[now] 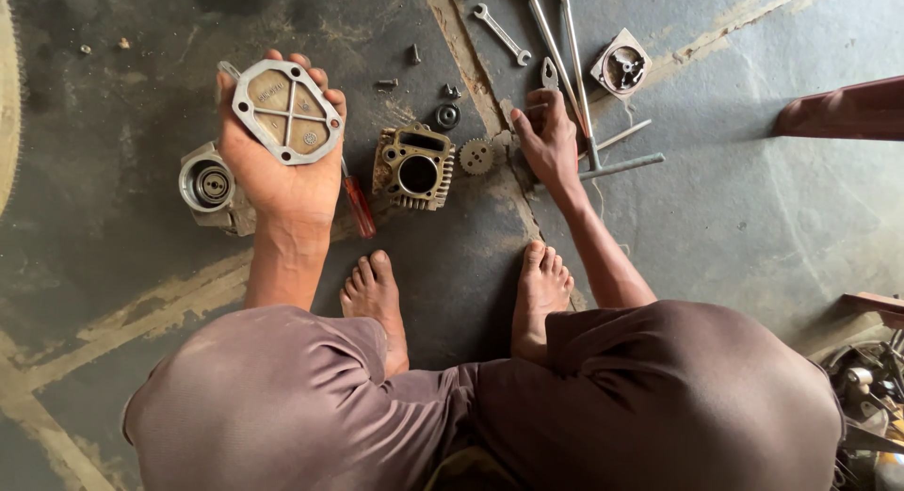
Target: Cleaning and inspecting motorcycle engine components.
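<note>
Far left on the dark oily floor (pixel 113 265), a round grey metal housing (pixel 209 185) with a bearing seat lies face up, half tucked behind the wrist, bore exposed. Above it the left hand (pixel 280 166) is raised palm-up, and flat on the palm lies a squarish silver-grey cast cover plate with an X-shaped rib and four corner holes (pixel 285 112); fingers curl round its far edge, thumb at the left rim, so it is cradled rather than pinched, ribbed face turned up to the camera. Just right of the wrist, a red-handled screwdriver (pixel 359 205) lies on the floor, close at hand. Next along, a brownish finned engine cylinder block (pixel 413 166) rests with its bore facing up, touching nothing I can make out. A small grey toothed sprocket (pixel 476 156) lies just beside it, with a dark round ring (pixel 447 115) and a few loose bolts (pixel 386 83) above. Now the right hand (pixel 549 133), lowered to the floor, fingers bent around something small; what it grips I cannot tell. It rests against two long grey metal T-bar wrenches (pixel 570 67). Up top, a silver open-ended spanner (pixel 501 33); further right, a small square housing (pixel 621 65) stands well apart. Bare feet planted between
</note>
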